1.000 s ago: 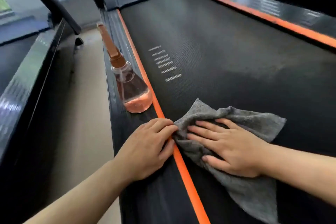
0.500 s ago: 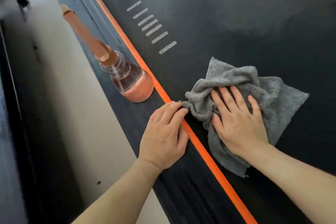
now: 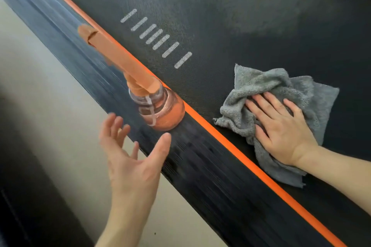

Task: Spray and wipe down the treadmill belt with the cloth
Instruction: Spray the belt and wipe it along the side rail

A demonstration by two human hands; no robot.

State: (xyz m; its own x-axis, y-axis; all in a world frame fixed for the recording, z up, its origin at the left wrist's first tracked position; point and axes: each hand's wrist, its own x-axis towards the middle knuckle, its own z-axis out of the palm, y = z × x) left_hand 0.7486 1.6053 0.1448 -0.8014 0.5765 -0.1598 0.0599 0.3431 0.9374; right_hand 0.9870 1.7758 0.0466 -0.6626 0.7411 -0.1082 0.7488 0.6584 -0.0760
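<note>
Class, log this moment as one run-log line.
left hand open, near spray bottle | right hand flat on cloth | cloth on belt

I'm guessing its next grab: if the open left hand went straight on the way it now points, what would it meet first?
Probably the clear spray bottle of orange liquid on the black side rail; the left hand is open toward its base, though depth is uncertain.
</note>
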